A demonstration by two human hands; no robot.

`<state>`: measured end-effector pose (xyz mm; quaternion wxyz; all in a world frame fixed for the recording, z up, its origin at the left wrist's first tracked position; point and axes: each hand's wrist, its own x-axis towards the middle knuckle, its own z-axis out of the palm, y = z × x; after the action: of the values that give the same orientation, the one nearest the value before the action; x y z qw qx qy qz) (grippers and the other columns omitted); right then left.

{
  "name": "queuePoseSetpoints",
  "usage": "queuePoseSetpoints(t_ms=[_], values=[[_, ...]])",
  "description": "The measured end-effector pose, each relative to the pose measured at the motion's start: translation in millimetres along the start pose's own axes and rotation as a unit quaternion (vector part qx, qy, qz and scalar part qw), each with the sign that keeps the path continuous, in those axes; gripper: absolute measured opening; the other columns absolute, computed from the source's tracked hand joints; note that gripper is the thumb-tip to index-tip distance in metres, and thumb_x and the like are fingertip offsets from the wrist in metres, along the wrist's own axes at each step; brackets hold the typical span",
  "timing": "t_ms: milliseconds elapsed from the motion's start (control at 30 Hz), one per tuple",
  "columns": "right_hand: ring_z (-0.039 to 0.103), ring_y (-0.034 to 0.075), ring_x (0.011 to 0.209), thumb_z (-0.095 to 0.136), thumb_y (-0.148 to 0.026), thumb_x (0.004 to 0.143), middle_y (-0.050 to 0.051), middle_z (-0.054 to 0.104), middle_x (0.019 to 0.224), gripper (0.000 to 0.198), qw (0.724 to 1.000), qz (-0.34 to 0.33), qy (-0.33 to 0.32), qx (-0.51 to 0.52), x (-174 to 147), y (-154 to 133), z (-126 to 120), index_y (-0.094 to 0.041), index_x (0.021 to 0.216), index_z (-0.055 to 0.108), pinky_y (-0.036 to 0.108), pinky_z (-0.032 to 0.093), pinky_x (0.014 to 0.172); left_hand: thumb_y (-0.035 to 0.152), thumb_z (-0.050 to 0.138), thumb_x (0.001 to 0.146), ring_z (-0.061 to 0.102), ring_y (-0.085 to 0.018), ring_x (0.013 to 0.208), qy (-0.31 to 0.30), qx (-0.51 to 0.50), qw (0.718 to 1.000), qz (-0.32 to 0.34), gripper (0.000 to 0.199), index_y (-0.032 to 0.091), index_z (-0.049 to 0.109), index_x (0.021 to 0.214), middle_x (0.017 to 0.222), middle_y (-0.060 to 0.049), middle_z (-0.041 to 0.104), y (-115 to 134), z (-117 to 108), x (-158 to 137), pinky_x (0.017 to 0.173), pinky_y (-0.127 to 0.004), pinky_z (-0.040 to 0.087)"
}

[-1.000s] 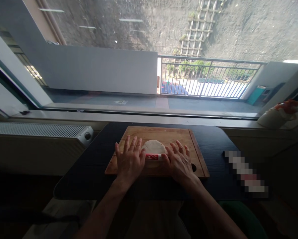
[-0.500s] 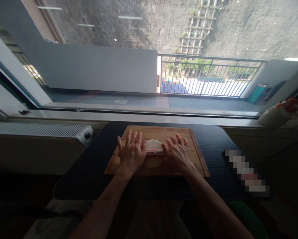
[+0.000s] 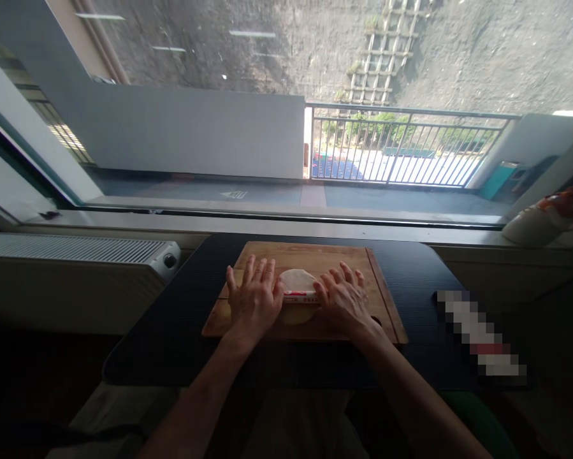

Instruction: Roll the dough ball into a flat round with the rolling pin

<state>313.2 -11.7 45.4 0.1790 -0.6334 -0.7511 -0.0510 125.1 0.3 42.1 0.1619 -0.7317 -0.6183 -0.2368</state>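
Note:
A rolling pin (image 3: 300,297), with a white and red label round its middle, lies across a flat pale round of dough (image 3: 297,280). Both rest on a wooden cutting board (image 3: 310,249). My left hand (image 3: 255,293) lies flat over the pin's left end, fingers spread and pointing away from me. Over the right end, my right hand (image 3: 346,296) presses down with fingers apart and slightly bent. Both ends of the pin are hidden under my hands. Dough shows beyond the pin, and part of a round shape shows on its near side.
The board sits on a black table (image 3: 171,319) against a windowsill (image 3: 248,224). To the left is a white radiator (image 3: 76,255). A pixelated object (image 3: 480,335) lies at the table's right side. A pale pot (image 3: 535,224) stands on the sill at right.
Both hands and the rolling pin have moved slightly toward me, so more dough shows beyond the pin. The camera view has shifted a little.

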Motion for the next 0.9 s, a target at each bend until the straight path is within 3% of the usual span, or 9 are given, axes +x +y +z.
queuePoseSetpoints(t_ms=[233,467,633,900], values=[[0.027,0.028,0.129,0.021,-0.049,0.094,0.008,0.055,0.122,0.049,1.0,0.011,0.002,0.009,11,5,5,-0.024,0.101,0.062,0.05,0.018,0.102,0.037,0.03,0.089,0.027,-0.029,0.134,0.0,0.0,1.0,-0.012,0.049,0.015,0.049,0.129,0.13,-0.011,0.052,0,4,8,0.107,-0.06,0.005],[0.027,0.027,0.129,0.023,-0.047,0.094,0.007,0.055,0.122,0.046,1.0,-0.001,0.026,0.012,0,2,4,-0.024,0.1,0.062,0.049,0.015,0.104,0.038,0.029,0.089,0.025,-0.029,0.135,-0.01,0.001,1.0,0.0,0.05,0.016,0.047,0.13,0.131,-0.011,0.051,-1,4,2,0.107,-0.059,0.002],[0.031,0.027,0.127,0.025,-0.046,0.094,0.008,0.055,0.121,0.045,1.0,0.015,0.017,0.019,18,6,4,-0.023,0.097,0.063,0.048,0.02,0.101,0.039,0.027,0.089,0.026,-0.029,0.134,-0.04,-0.005,0.999,-0.021,0.051,0.015,0.047,0.129,0.131,-0.011,0.051,-2,10,18,0.106,-0.06,0.005],[0.031,0.022,0.127,0.033,-0.035,0.094,0.006,0.057,0.12,0.034,0.994,-0.063,0.092,0.019,-6,6,2,-0.022,0.099,0.063,0.044,0.007,0.109,0.039,0.026,0.089,0.028,-0.028,0.133,-0.039,0.004,0.999,-0.006,0.05,0.016,0.05,0.127,0.128,-0.01,0.055,-5,11,8,0.107,-0.059,0.006]])
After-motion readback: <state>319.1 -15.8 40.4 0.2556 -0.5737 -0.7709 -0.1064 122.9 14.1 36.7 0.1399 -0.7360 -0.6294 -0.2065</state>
